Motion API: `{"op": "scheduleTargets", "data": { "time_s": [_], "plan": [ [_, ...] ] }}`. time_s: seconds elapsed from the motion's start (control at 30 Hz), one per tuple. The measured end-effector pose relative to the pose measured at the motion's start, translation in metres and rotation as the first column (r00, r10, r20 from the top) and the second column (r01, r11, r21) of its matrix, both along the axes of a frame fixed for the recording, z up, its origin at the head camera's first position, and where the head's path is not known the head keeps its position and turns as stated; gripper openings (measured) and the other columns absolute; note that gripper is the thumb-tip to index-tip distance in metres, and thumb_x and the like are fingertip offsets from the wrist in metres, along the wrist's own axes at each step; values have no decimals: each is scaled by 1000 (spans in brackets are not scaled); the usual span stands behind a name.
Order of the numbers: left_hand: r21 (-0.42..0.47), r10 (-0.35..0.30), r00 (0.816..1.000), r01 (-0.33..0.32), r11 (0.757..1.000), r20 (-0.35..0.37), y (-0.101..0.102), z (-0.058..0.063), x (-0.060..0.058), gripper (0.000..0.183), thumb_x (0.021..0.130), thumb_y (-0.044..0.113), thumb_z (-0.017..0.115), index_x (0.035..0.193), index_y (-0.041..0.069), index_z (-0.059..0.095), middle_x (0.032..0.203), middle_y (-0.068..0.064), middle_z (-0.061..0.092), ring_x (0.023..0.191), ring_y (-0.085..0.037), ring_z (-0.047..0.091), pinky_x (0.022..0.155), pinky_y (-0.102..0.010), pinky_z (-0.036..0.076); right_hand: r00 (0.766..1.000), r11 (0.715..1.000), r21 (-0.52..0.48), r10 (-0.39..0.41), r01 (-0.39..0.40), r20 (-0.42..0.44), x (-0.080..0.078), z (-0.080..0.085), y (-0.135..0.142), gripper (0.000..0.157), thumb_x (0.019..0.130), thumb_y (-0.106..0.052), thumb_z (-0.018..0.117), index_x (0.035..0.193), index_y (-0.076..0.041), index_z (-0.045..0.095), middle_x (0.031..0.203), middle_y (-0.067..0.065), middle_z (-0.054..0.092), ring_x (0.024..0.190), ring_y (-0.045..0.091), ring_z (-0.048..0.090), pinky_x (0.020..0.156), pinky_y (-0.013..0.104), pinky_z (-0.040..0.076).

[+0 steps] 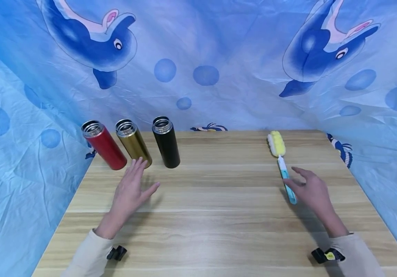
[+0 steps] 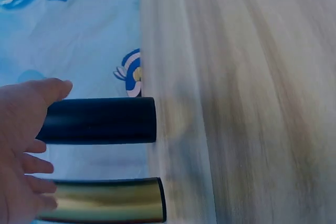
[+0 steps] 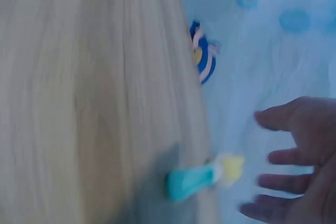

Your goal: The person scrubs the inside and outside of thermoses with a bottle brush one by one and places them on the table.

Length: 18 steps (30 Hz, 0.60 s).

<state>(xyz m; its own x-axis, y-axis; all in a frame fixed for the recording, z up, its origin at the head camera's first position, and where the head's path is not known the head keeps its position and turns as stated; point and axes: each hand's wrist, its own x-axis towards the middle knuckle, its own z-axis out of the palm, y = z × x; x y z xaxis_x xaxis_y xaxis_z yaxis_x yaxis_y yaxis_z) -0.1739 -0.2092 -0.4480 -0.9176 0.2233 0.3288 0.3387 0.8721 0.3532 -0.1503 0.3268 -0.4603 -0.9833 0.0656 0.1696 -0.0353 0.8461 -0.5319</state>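
Note:
Three lidless vacuum flasks stand in a row at the table's back left: a red flask [image 1: 106,148], a gold flask [image 1: 135,145] and a black flask [image 1: 167,148]. My left hand [image 1: 129,192] is in front of the gold one, fingers extended and thumb spread, holding nothing. In the left wrist view the black flask [image 2: 100,120] and gold flask [image 2: 110,200] lie beyond that hand. At the right, a bottle brush [image 1: 284,169] with a yellow and white sponge head and teal handle lies on the table. My right hand [image 1: 310,190] hovers by its handle, thumb and fingers apart, gripping nothing.
The wooden table [image 1: 201,231] has a light grain. Behind it and along both sides hangs a blue curtain [image 1: 236,104] printed with dolphins, meeting the table's edges. Each wrist carries a small black strapped device.

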Motion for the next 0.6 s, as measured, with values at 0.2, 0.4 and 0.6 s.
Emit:
{"op": "scheduleTargets", "data": {
  "time_s": [0.2,0.4,0.6],
  "plan": [
    [-257,-37,991,3,966,-128,15,-8,-4,105,79,68,71,154,1,40,162,-26,31,149,-49,26,121,-63,21,876,941,315,253,-124,-411,-1,6,-34,83,92,-71,56,138,-2,61,148,38,44,139,61,33,105,77,32],
    [-295,-34,998,15,955,-60,36,-13,-1,110,81,80,58,162,11,29,169,-21,14,154,-47,14,123,-63,12,925,877,458,285,-146,-251,2,3,-56,91,85,-79,56,154,-22,45,168,22,16,153,51,6,98,87,24],
    [-311,-9,1000,-1,951,-29,41,-19,3,110,81,81,57,163,16,26,170,-19,12,155,-45,10,124,-63,3,947,834,521,293,-184,-134,1,-5,-69,97,80,-74,67,159,-27,36,170,18,10,155,48,0,102,86,21]
  ]
}}
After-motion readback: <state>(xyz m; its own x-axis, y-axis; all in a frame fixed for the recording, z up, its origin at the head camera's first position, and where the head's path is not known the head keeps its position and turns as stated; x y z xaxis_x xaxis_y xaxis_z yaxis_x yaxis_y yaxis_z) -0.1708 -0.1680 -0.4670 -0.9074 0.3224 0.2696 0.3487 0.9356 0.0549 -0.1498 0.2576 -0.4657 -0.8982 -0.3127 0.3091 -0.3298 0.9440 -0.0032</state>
